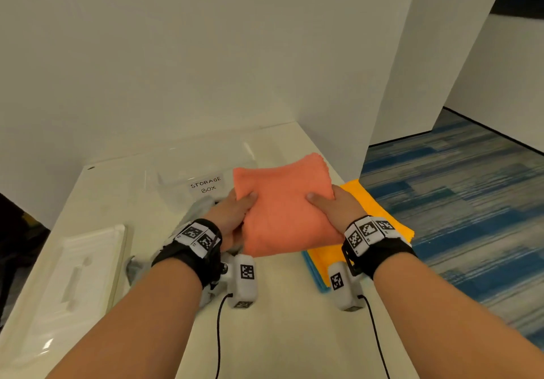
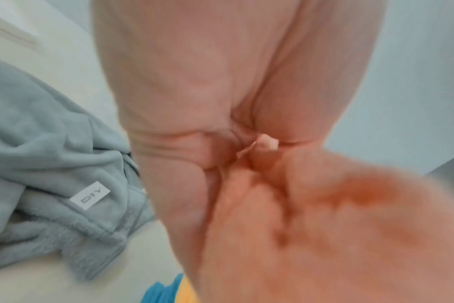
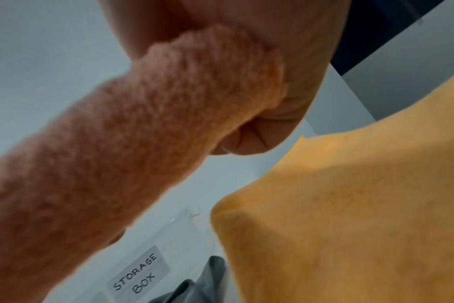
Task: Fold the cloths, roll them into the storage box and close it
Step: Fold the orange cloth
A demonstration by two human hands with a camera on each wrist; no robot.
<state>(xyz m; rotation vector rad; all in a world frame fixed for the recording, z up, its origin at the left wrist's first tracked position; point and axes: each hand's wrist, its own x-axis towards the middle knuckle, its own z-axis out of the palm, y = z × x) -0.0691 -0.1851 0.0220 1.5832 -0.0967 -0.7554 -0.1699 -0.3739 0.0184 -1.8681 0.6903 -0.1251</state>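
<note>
Both hands grip a folded coral cloth, held above the tabletop.

The left hand (image 1: 235,214) and right hand (image 1: 335,206) clamp the coral cloth (image 1: 284,202) on opposite sides — thumbs on top, fingers curled beneath. Under it, near the tabletop's (image 1: 279,334) right edge, an orange cloth (image 1: 379,211) lies on a blue cloth (image 1: 313,272). A grey cloth (image 2: 52,164) sits crumpled by the left wrist. The clear storage box (image 1: 206,169) stands open toward the far edge — its lid (image 1: 73,284) lies at the left edge.
</note>
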